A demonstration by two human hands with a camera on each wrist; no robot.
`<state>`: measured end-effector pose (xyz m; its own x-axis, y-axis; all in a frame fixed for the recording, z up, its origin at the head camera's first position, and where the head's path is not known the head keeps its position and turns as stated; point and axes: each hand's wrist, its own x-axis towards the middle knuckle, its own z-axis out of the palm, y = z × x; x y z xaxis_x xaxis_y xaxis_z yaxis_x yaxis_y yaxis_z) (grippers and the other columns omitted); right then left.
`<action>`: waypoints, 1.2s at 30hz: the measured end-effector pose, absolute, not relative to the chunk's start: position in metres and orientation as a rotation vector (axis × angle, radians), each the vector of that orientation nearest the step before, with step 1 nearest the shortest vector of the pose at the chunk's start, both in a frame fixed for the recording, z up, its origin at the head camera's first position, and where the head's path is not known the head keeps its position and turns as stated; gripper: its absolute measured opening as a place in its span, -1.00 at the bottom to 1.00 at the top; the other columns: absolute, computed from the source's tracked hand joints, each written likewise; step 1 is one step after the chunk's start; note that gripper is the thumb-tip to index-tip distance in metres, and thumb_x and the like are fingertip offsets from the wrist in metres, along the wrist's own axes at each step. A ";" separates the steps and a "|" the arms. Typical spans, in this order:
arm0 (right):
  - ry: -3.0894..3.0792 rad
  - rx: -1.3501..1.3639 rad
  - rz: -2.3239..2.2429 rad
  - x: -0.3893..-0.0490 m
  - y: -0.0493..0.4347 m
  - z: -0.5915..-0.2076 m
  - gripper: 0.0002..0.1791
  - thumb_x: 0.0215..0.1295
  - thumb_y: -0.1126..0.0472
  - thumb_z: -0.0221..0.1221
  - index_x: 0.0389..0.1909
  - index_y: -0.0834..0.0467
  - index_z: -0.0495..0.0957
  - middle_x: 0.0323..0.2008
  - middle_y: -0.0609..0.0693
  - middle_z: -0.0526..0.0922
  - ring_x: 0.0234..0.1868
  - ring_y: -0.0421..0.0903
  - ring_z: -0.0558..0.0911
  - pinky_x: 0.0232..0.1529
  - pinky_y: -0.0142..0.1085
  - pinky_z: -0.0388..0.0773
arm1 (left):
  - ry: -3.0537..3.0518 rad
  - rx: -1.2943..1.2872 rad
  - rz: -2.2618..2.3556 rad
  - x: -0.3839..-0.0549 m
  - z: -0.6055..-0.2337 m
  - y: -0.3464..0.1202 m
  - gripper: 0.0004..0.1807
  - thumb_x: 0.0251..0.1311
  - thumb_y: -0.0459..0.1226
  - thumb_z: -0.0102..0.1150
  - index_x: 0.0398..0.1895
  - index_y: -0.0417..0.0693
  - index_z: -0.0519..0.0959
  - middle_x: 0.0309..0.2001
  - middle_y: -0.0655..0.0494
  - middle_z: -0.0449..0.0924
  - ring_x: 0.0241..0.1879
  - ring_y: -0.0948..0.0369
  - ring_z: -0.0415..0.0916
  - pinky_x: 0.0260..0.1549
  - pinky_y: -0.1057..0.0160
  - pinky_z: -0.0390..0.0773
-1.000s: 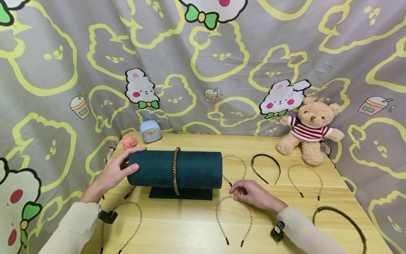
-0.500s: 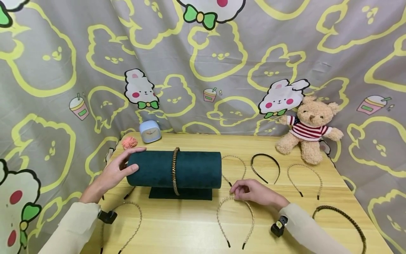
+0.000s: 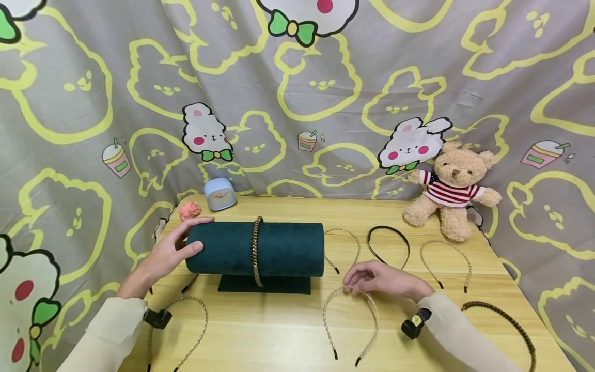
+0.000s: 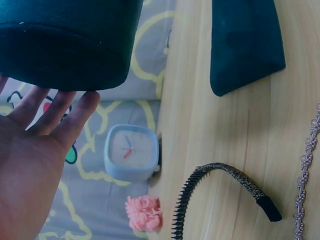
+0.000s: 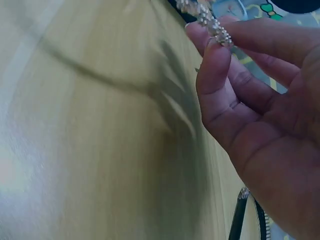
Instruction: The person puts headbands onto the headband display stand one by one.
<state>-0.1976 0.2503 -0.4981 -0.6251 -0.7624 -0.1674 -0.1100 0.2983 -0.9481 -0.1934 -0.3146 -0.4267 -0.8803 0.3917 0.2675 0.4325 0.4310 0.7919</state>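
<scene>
Over the right half of the bench (image 3: 279, 330), the right hand (image 3: 383, 279) has a beaded band (image 3: 326, 316) pinched at the top of its curve, thumb against fingers, with the two black tips pointing back toward the person. Can't tell if those tips touch the wood. So that band is right at the right hand's fingertips and well apart from the left hand (image 3: 169, 253), with a green roll (image 3: 223, 248) sitting between the hands. Left hand is pretty loose: fingers fairly straight, resting against the roll's left end, thumb on the front. A gold band (image 3: 255, 253) is slipped over the roll around its middle. Past the right hand there's a black band (image 3: 388, 227), plus a pale band (image 3: 444, 241) near the teddy (image 3: 455, 181). A brown band (image 3: 506, 313) is out by the right sleeve (image 3: 469, 336). Back left, a blue clock (image 3: 220, 194) and a pink pompom (image 3: 189, 209) are side by side.
</scene>
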 end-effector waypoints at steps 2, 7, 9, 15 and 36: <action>1.940 -0.762 -1.364 -0.199 0.255 -0.499 -0.67 0.55 0.35 0.23 0.24 0.37 0.61 0.15 0.37 0.73 0.19 0.12 0.76 0.20 -0.36 0.68 | -2.631 -0.749 -1.465 -0.193 -0.426 -0.314 -0.41 0.60 -0.36 0.09 0.63 0.10 0.39 0.58 0.27 0.39 0.43 0.50 0.34 0.29 0.55 0.33; 1.939 -0.727 -1.368 -0.201 0.263 -0.496 -0.66 0.57 0.30 0.24 0.25 0.35 0.60 0.17 0.38 0.73 0.20 0.10 0.75 0.22 -0.35 0.66 | -2.641 -0.743 -1.459 -0.193 -0.426 -0.314 -0.41 0.61 -0.35 0.08 0.64 0.12 0.38 0.59 0.27 0.38 0.45 0.52 0.32 0.30 0.55 0.32; 1.937 -0.717 -1.370 -0.201 0.266 -0.493 -0.64 0.58 0.28 0.24 0.26 0.37 0.59 0.17 0.39 0.72 0.18 0.10 0.75 0.21 -0.34 0.67 | -2.635 -0.748 -1.464 -0.193 -0.426 -0.314 -0.41 0.61 -0.36 0.08 0.64 0.11 0.39 0.59 0.25 0.39 0.43 0.50 0.35 0.29 0.54 0.34; 1.940 -0.671 -1.422 -0.199 0.273 -0.481 -0.60 0.61 0.26 0.22 0.31 0.41 0.55 0.17 0.47 0.64 0.08 0.04 0.74 0.10 -0.29 0.72 | -2.628 -0.751 -1.467 -0.193 -0.426 -0.315 -0.41 0.60 -0.36 0.09 0.63 0.11 0.39 0.58 0.23 0.40 0.42 0.48 0.37 0.29 0.53 0.36; 1.556 -0.836 -1.879 -0.192 0.267 -0.434 -0.60 0.61 0.53 -0.06 0.26 0.21 0.60 0.12 -0.02 0.72 -0.11 -0.23 0.71 -0.06 -0.35 0.72 | -2.634 -0.739 -1.475 -0.193 -0.428 -0.315 -0.41 0.61 -0.34 0.08 0.63 0.12 0.39 0.58 0.29 0.40 0.42 0.50 0.37 0.29 0.56 0.34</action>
